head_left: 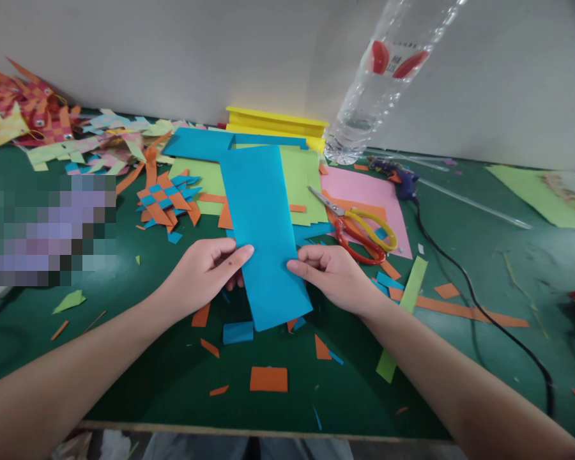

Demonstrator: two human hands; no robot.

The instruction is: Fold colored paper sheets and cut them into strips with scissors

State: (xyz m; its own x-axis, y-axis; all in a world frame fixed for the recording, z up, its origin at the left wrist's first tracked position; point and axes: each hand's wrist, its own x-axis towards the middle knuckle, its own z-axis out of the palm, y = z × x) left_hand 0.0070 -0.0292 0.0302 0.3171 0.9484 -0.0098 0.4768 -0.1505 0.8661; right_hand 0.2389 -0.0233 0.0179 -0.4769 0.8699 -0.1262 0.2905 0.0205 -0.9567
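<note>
Here, two hands (211, 269) (334, 276) pinch one blue sheet (266, 230) by opposite edges, near one pair of scissors (337, 210).

1. Front of green table (172, 396), between left forearm (100, 358) and right forearm (436, 364): passable; flat scraps like orange rectangle (268, 379) lie there;
2. Middle: blue sheet (268, 230), pinched by left hand (211, 268) and right hand (330, 275), blocks straight reach to back;
3. Left: narrow gap between left hand and woven piece (167, 198);
4. Right: scissors (357, 227) near right hand; bottle (378, 89), glue gun (397, 176) behind; black cord (474, 300) crosses;
5. Wall (172, 51) closes back
</note>
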